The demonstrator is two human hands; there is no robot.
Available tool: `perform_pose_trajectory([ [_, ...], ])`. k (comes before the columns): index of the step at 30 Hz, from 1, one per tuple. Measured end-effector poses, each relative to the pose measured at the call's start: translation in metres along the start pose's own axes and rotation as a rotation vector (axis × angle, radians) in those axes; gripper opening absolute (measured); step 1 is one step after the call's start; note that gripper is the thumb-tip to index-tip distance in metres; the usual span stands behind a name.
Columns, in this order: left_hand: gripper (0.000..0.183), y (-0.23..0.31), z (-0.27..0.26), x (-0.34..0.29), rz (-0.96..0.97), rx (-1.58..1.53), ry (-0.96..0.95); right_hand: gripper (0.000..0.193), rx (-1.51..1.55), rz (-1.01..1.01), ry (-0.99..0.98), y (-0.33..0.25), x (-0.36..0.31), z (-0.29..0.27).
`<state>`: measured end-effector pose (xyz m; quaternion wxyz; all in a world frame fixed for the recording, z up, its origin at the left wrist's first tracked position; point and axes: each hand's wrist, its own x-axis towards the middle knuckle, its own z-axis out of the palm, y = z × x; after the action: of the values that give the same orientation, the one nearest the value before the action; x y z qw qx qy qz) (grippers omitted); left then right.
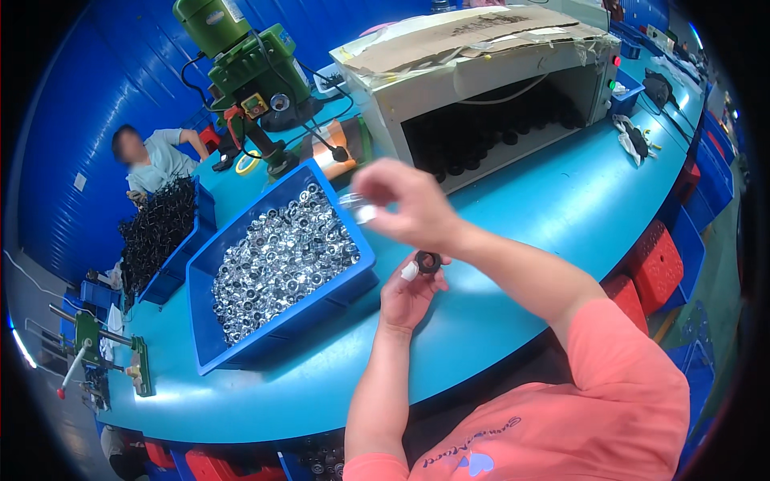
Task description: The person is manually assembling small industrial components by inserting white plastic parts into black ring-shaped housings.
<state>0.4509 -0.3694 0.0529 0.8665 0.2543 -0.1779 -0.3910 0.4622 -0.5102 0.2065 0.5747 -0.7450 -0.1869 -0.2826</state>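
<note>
My left hand [403,303] is held palm up above the blue-green table, its fingers closed around a black ring-shaped part [427,262]. White tape wraps its thumb. Above and slightly to its left, my right hand [407,204] is bent with thumb and forefinger together, pinching a small clear, shiny part [350,200] that is smeared by motion. White also shows on a fingertip there. Close by on the left stands a blue bin [282,330] filled with many clear and silvery round parts [277,264]; my right hand is just past its right edge.
A pale box-shaped machine [381,104], topped with cardboard, holds black round parts. A green drill-press-like machine [255,68] stands at the back left. Beyond the bin, another blue bin [172,260] carries black pieces, with a person [164,156] beside it. Red stools [651,264] stand right.
</note>
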Motion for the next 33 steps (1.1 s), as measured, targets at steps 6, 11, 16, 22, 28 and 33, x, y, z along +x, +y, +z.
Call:
perform_pose_trajectory([
  [6, 0.062, 0.0, 0.002, 0.001, -0.017, -0.002, 0.047, 0.021, 0.399, 0.578, 0.136, 0.058, -0.078, -0.075],
  [11, 0.063, 0.001, -0.002, 0.001, 0.003, 0.029, 0.054, 0.027, 0.503, 0.71, 0.145, 0.098, -0.1, -0.085],
  [16, 0.063, 0.002, -0.005, 0.0, 0.017, 0.033, 0.071, 0.025, 0.542, 0.737, 0.089, 0.107, -0.102, -0.072],
  [22, 0.063, 0.0, -0.005, 0.002, 0.007, 0.045, 0.066, 0.027, 0.565, 0.769, 0.05, 0.11, -0.103, -0.068],
  [28, 0.063, 0.0, -0.002, 0.001, 0.01, 0.045, 0.078, 0.028, 0.618, 0.789, 0.011, 0.11, -0.101, -0.068],
  [33, 0.062, 0.001, -0.001, 0.001, 0.012, 0.052, 0.094, 0.031, 0.7, 0.739, -0.012, 0.114, -0.102, -0.068],
])
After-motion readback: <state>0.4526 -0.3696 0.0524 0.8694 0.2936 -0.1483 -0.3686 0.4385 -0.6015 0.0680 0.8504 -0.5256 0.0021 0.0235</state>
